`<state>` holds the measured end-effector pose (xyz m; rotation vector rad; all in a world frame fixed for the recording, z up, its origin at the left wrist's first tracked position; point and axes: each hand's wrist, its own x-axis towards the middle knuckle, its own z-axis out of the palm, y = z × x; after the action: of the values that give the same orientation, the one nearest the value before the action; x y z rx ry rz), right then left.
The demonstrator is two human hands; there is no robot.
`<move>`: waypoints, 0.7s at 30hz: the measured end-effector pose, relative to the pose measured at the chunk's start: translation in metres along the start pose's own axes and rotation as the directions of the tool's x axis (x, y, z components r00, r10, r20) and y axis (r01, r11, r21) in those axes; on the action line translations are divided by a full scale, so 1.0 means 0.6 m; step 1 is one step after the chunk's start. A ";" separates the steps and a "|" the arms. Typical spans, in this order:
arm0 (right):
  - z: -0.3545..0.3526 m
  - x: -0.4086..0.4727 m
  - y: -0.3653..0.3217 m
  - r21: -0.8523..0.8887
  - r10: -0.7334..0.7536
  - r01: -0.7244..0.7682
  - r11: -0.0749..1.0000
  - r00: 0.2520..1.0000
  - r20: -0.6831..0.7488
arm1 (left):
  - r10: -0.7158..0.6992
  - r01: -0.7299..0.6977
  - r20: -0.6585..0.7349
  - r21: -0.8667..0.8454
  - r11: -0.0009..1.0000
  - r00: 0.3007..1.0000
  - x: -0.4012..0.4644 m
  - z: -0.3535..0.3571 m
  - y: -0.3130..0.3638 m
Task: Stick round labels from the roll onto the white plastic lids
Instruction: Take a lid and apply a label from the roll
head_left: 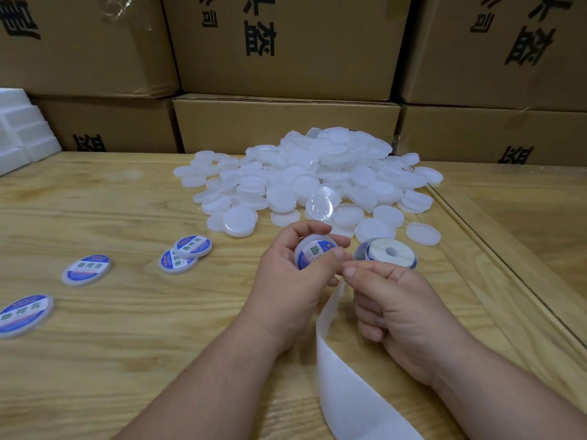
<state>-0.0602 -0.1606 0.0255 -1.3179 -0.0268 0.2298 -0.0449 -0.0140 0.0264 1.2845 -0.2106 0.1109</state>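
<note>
Nearest the camera, a white backing strip [333, 360] runs up the wooden table [127, 344] from the bottom edge, passing between the two forearms toward the hands. The right hand [397, 309] sits just right of it, lower fingers curled into the palm, thumb and forefinger brought together at the strip's upper end, beside the lid; whether they pinch the strip itself or a label edge is hard to tell. The left hand [292, 274] grips a lid [313, 254] tilted toward the camera, fingers curled over its far rim and thumb pressing on its face, which carries a blue and white label with green characters, partly hidden by the thumb.

Just behind the right hand stands the roll [389, 252], nearly spent, its pale core with a centre hole facing up.

To the left, four labelled lids lie flat on the table: one at the left edge [22, 315], one farther in [86, 269], and a pair [185, 254] overlapping, the far one resting on the near one.

Beyond the hands spreads a pile of plain lids [317, 176], heaped highest at the back, with strays at its edges. White foam blocks [22, 134] sit at far left. Cardboard boxes [286, 46] printed with black characters are stacked behind the table.
</note>
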 end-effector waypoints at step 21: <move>0.001 -0.002 -0.001 0.030 0.001 -0.001 1.000 1.000 -0.002 | 0.014 -0.014 -0.036 0.010 1.000 0.999 0.009 -0.003 -0.013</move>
<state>-0.0611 -0.1605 0.0266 -1.2885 -0.0216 0.2289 -0.0377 -0.0148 0.0201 1.2900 -0.1881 0.1472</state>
